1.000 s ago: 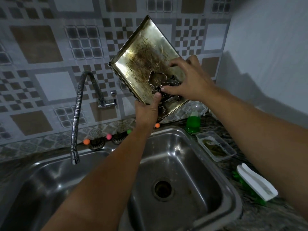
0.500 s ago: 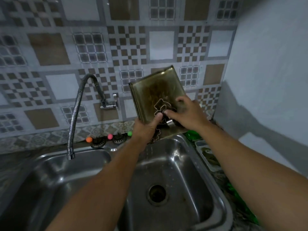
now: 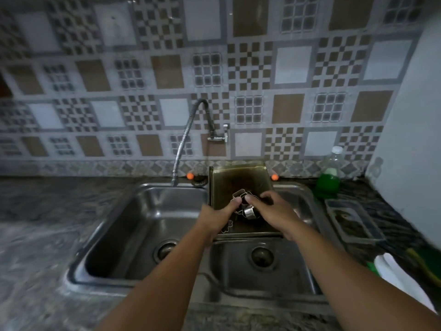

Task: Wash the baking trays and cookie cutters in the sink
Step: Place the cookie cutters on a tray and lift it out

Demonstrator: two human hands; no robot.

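The double sink (image 3: 148,206) spreads below me. My baking tray (image 3: 235,177) tilts over its right basin, long axis toward twelve o'clock. My left hand (image 3: 218,217) grips its seven o'clock edge; my right hand (image 3: 274,211), nearer, pinches the cookie cutters (image 3: 245,206) lying on it.

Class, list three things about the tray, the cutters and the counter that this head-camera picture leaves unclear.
- Number of cookie cutters: overlapped, partly covered by both hands.
- Baking tray near left corner: behind the left hand.
- White object on the right counter: blurred, partly hidden by the right forearm.
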